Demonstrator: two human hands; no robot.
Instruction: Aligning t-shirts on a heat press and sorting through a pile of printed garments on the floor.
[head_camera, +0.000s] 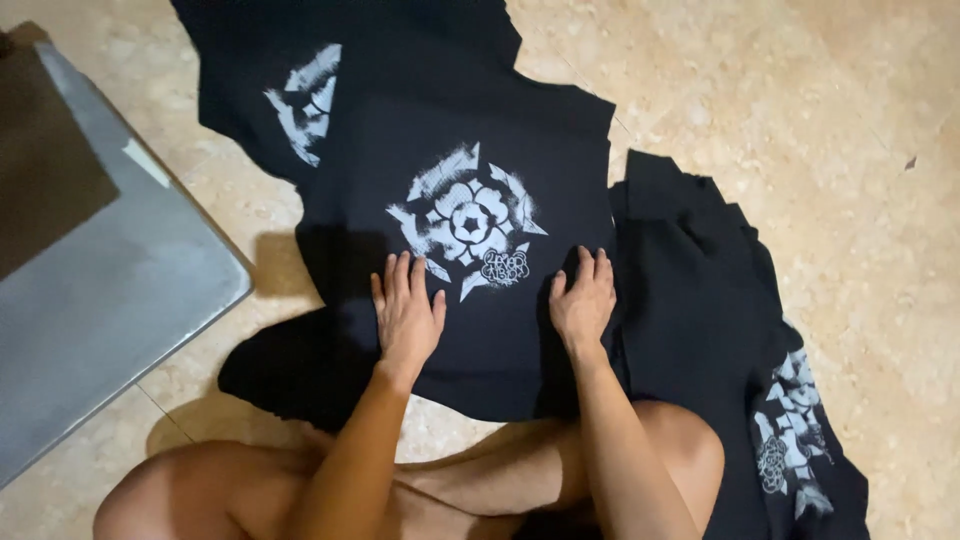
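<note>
A black T-shirt (470, 120) with a white flower-like print lies folded on the floor in front of me. My left hand (407, 310) rests flat on its lower left part, fingers together and palm down. At the shirt's lower right edge my right hand (582, 300) presses down, fingers slightly curled over the fabric. Neither hand grips anything. Another black shirt (700, 320) with the same white print lies crumpled to the right, beside my knee.
A third black garment (270, 70) with a white print lies at the top left, partly under the folded shirt. A grey flat-topped object (110, 280) stands at the left. The floor (800, 120) is beige stone tile. My bare knees are at the bottom.
</note>
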